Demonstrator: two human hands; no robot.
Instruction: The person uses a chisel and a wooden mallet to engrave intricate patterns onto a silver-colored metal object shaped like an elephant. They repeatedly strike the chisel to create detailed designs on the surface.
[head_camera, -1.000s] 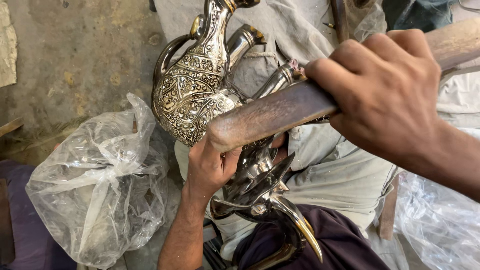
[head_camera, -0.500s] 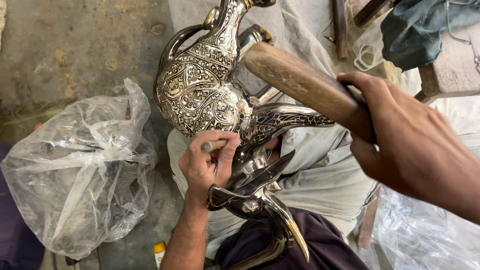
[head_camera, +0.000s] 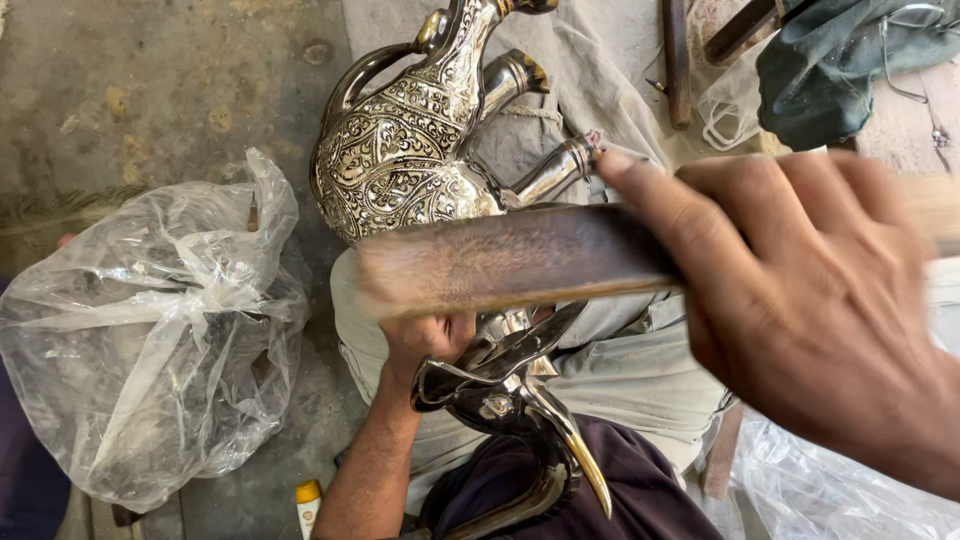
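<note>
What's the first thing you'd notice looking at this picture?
The shiny engraved metal pot at the top middle, covered in swirly patterns. Just below it, the right hand grips a thick wooden stick, blurred, over the left hand. A crinkled clear plastic bag lies on the left.

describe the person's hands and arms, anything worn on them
Both are bare. The left hand and its forearm show no glove, sleeve, watch or ring in view. The right hand is also ungloved, with no ring visible on its fingers; its wrist runs out of the picture with no sleeve or strap showing. The right hand looks slightly blurred.
</note>
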